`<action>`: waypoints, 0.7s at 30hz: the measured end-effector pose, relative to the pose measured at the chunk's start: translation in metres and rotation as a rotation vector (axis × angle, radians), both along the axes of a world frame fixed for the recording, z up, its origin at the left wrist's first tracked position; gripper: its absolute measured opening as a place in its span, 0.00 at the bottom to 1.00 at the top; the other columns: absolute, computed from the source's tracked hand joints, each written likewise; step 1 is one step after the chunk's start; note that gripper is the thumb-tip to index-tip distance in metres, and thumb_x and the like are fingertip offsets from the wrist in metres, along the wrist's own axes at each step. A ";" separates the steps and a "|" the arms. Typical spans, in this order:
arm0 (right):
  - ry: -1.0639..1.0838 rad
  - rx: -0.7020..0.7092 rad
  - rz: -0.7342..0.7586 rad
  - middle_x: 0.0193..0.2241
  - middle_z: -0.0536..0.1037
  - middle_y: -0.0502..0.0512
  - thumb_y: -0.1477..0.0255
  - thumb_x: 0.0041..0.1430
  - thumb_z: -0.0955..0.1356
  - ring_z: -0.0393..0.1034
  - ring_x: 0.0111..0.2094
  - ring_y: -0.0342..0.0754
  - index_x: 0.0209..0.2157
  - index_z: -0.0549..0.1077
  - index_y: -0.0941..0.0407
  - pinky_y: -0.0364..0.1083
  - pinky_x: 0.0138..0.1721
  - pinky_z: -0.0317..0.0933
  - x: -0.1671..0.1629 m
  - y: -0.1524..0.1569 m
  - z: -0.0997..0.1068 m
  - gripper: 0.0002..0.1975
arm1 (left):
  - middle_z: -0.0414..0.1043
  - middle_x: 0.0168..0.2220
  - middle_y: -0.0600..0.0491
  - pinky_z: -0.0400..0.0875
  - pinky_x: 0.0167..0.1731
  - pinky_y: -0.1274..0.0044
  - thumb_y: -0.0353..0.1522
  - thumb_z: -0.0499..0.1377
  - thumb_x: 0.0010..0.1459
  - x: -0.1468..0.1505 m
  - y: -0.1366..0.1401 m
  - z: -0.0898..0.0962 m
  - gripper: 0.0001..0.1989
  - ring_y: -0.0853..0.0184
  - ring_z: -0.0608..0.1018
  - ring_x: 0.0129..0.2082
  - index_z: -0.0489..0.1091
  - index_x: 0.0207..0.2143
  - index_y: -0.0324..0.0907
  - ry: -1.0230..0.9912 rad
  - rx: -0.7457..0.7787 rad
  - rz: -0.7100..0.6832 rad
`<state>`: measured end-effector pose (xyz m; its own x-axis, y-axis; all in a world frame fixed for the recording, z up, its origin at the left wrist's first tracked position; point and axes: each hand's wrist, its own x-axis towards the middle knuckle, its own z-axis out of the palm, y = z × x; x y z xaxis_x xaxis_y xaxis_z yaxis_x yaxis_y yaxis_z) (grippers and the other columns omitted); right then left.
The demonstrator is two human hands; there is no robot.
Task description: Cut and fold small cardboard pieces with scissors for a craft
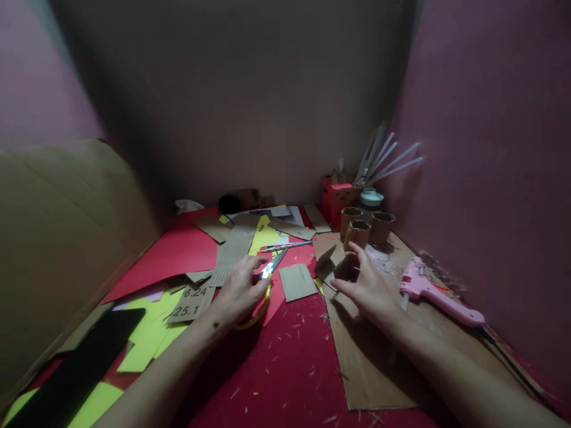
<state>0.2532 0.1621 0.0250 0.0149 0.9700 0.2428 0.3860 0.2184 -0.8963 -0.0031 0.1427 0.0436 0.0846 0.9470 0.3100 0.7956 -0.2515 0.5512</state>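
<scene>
My left hand (243, 288) is curled around a pair of scissors (267, 270) with yellow handles, thumb and forefinger on either side of them. The blades point away to the upper right. My right hand (363, 288) has its thumb and fingers around a small folded piece of cardboard (326, 261), which partly hides behind them. Between the hands lies a flat cardboard square (298, 282). Just beyond my right fingers stand several short cardboard tubes (358, 229). A pencil (288, 245) lies past the scissors tips.
A pink glue gun (439, 294) rests at the right on a cardboard sheet (370, 374). Glue sticks (395, 160) and a red box (336, 199) stand at the back. Yellow paper (147, 333), cardboard strips (236, 246) and a black strip (89, 368) cover the left.
</scene>
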 end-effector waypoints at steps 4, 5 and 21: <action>-0.031 0.194 -0.043 0.53 0.66 0.68 0.63 0.47 0.69 0.61 0.55 0.64 0.58 0.58 0.58 0.64 0.55 0.55 0.002 -0.001 -0.008 0.37 | 0.71 0.39 0.48 0.69 0.44 0.66 0.26 0.55 0.51 0.009 -0.005 -0.009 0.12 0.59 0.72 0.42 0.69 0.40 0.41 0.145 0.004 -0.071; -0.062 0.237 -0.081 0.52 0.67 0.68 0.62 0.49 0.69 0.62 0.55 0.64 0.58 0.59 0.58 0.64 0.54 0.56 0.003 -0.002 -0.009 0.36 | 0.71 0.40 0.47 0.68 0.45 0.66 0.26 0.56 0.51 0.010 -0.006 -0.011 0.12 0.58 0.71 0.43 0.69 0.40 0.41 0.178 -0.002 -0.080; -0.033 0.465 -0.040 0.52 0.70 0.62 0.71 0.59 0.66 0.66 0.53 0.56 0.55 0.62 0.54 0.59 0.53 0.62 -0.003 -0.023 0.001 0.22 | 0.69 0.44 0.45 0.67 0.45 0.66 0.26 0.56 0.54 0.009 -0.006 -0.019 0.15 0.58 0.70 0.45 0.67 0.45 0.40 0.328 -0.012 -0.098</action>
